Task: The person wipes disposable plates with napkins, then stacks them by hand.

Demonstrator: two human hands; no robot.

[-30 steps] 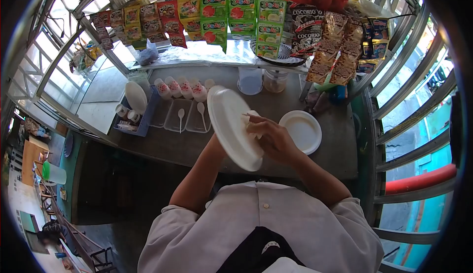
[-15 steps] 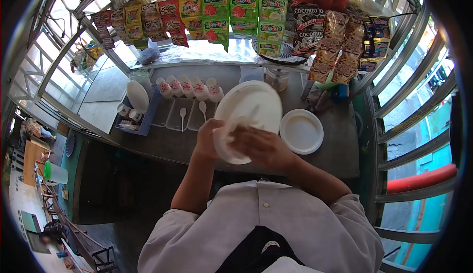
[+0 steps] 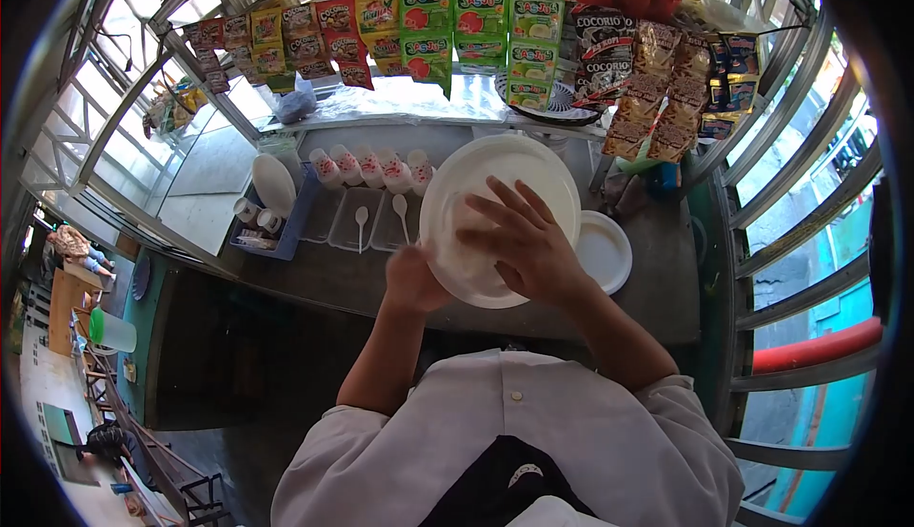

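Note:
A large round white plate (image 3: 514, 170) is held up over the counter, its face turned toward me. My left hand (image 3: 416, 281) grips its lower left rim. Across the plate's face lies my right hand (image 3: 528, 246), fingers spread; a pale blurred patch, perhaps a cloth or tissue, shows under its fingertips, too unclear to name. Behind, to the right, a second white plate (image 3: 609, 253) rests on the counter, partly covered by the first. Left of the held plate, white spoons (image 3: 362, 227) lie on clear plastic trays (image 3: 317, 226).
Patterned cups (image 3: 369, 167) stand in a row at the back of the counter (image 3: 657, 298). A blue basket (image 3: 276, 249) holds small containers and an oval white dish. Drink sachets (image 3: 426, 27) hang above. Metal bars line the right side. People are far off at the left.
The held plate has turned to face me more fully and shifted right, now overlapping the second plate. My right hand has moved right and its fingers have spread.

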